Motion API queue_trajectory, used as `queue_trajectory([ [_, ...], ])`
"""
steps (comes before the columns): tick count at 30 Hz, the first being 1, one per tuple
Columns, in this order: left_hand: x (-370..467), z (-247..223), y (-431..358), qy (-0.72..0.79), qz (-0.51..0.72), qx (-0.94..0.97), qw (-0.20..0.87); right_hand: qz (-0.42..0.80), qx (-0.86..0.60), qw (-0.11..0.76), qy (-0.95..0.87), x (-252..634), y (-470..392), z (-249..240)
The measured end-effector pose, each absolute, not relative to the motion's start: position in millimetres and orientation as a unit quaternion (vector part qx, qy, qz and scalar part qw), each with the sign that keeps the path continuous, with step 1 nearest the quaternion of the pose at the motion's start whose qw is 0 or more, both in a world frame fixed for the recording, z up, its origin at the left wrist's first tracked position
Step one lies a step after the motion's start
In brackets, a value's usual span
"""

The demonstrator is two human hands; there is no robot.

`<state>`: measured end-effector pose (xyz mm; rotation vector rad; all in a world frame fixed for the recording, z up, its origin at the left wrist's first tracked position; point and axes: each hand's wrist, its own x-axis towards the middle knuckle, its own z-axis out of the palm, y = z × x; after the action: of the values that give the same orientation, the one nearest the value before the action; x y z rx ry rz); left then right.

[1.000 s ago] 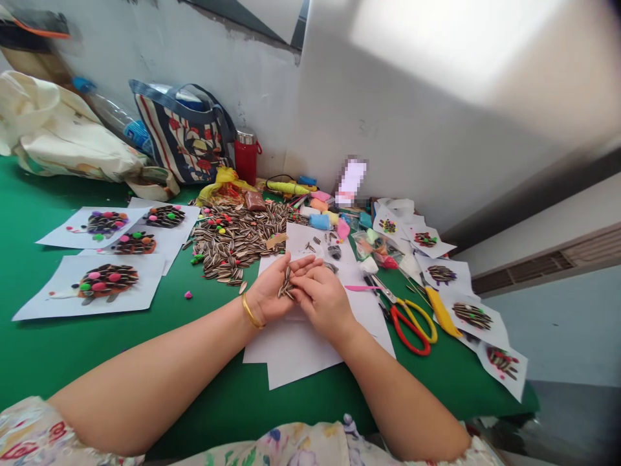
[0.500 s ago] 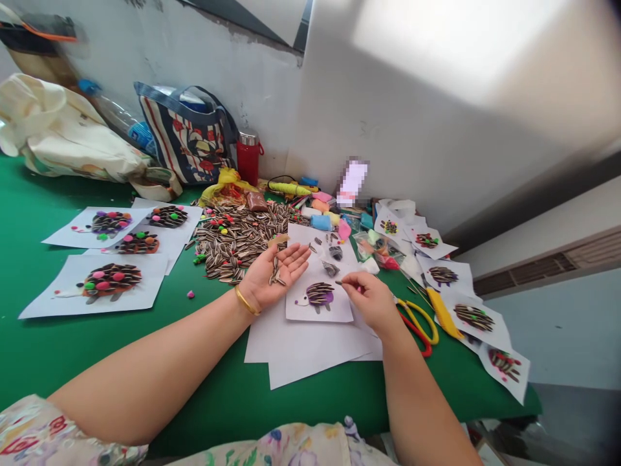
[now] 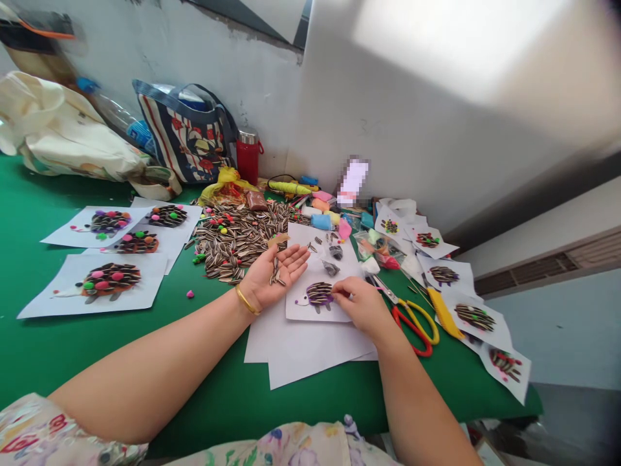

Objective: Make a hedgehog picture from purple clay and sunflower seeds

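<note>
My left hand point(image 3: 275, 275) lies palm up with its fingers spread, and a few striped sunflower seeds point(image 3: 276, 278) rest loose on the palm. A purple clay hedgehog point(image 3: 319, 295) with seeds for spines is on a white sheet point(image 3: 303, 313) in the middle. At the hedgehog's right edge my right hand point(image 3: 359, 303) is closed in a pinch; what its fingertips hold is too small to make out. Grey clay lumps point(image 3: 331, 268) and a few loose seeds lie on the upper part of that sheet. Behind my left hand spreads a large seed pile point(image 3: 237, 236).
Scissors point(image 3: 412, 320) and a yellow cutter point(image 3: 444, 314) lie right of my right hand. Hedgehog pictures stand left point(image 3: 36, 304) and right point(image 3: 502, 333). Bags point(image 3: 184, 136), a red flask point(image 3: 248, 158) and coloured clay point(image 3: 321, 222) are at the back.
My right hand has moved left and slightly down, from beside the hedgehog onto its right edge. More of the scissors shows now. My left hand has stayed in place with its seeds.
</note>
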<state>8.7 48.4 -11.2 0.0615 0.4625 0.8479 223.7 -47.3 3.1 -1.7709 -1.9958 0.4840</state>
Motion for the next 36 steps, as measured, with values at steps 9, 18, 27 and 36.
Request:
queue_trajectory([
  [9, 8.8, -11.6, 48.2, 0.219, 0.405, 0.030, 0.887, 0.133, -0.634, 0.182, -0.740, 221.0, -45.4, -1.3],
  [18, 9.0, -9.8, 47.4, 0.225, 0.405, 0.027, 0.886, 0.104, -0.623, 0.163, -0.758, 218.4, -43.4, -5.6],
  [27, 8.8, -12.2, 47.6, 0.215, 0.402, 0.033, 0.889, 0.120, -0.623, 0.181, -0.751, 218.2, -44.7, -3.0],
  [36, 13.3, -4.4, 36.2, 0.193, 0.374, 0.027, 0.907, 0.091, -0.555, 0.328, -0.759, 192.1, -46.4, 15.8],
])
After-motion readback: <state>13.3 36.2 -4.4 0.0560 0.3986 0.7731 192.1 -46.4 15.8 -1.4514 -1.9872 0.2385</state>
